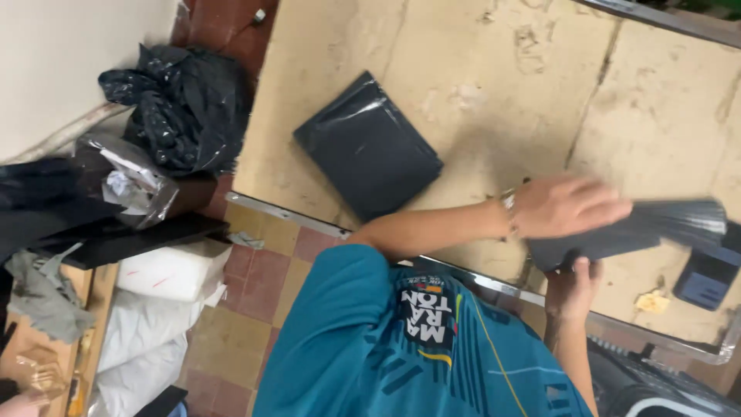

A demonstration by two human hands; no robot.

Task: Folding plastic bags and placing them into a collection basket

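My left hand (567, 205), with a bracelet at the wrist, lies palm down on top of a dark grey plastic packet (656, 225) at the right side of the worn beige table (502, 85). My right hand (573, 287) grips the same packet from underneath at its near end. The packet is slightly blurred and held just above the table's front edge. A second dark flat packet (367, 154) lies by itself on the table, to the left of my hands.
A dark blue boxy device (706, 279) sits at the table's right edge, with a yellowish scrap (652, 301) beside it. Left of the table, on the tiled floor (258, 286), lie a black rubbish bag (185, 100), a silver-grey bag (131, 185) and white sacks (166, 272).
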